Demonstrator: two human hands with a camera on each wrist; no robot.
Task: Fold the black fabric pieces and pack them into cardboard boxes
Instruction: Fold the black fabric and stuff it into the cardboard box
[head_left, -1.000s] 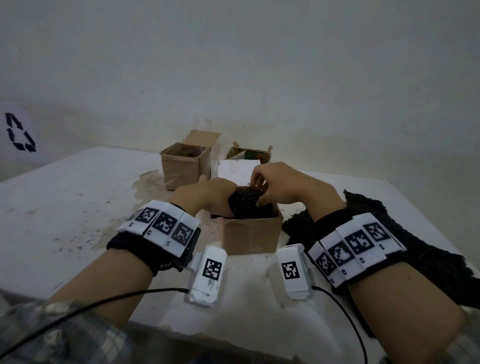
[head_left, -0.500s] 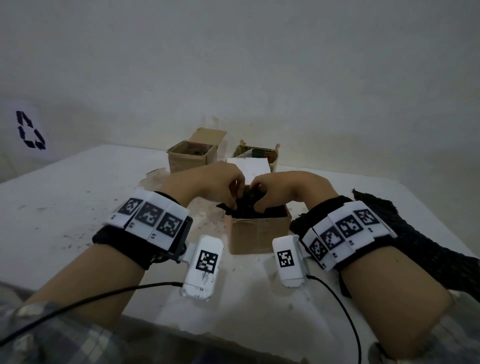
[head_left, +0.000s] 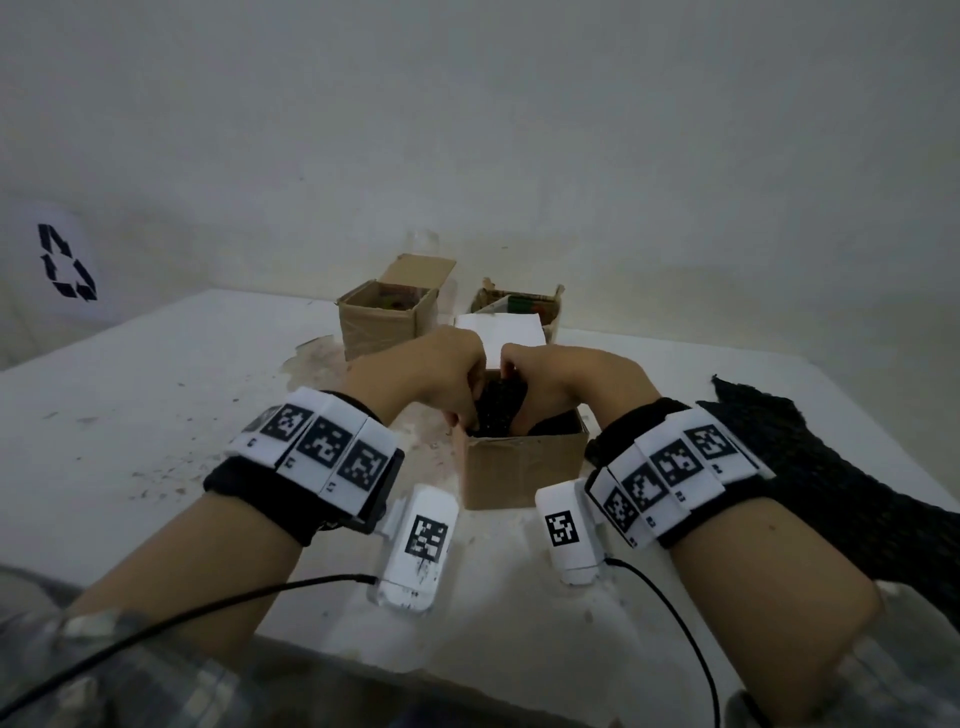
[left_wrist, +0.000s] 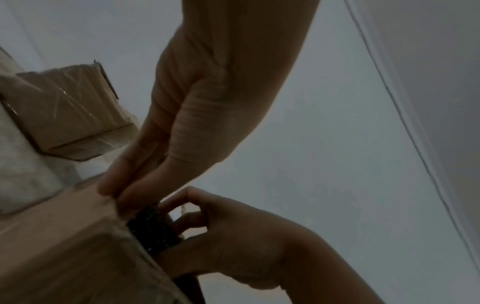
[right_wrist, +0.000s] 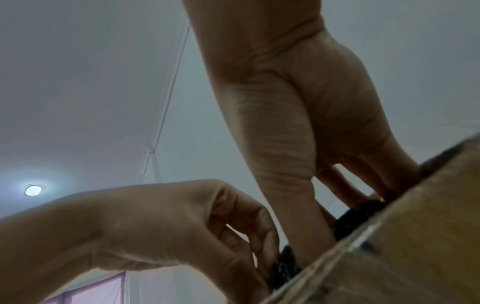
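A small open cardboard box stands at the middle of the white table. A folded bundle of black fabric sticks up out of its opening. My left hand grips the bundle from the left, and my right hand grips it from the right, knuckles nearly touching above it. In the left wrist view the fabric sits at the box's rim between both hands. The right wrist view shows fabric under curled fingers at the box's edge. A second black fabric piece lies loose on the right.
Two more open cardboard boxes stand behind, near the wall, with a white flap or sheet just beyond my hands. A recycling sign marks the left wall. The table's front edge is close below my wrists.
My hands have come together over the box, from one on each side to both gripping the bundle. The fabric now stands between them at the opening.
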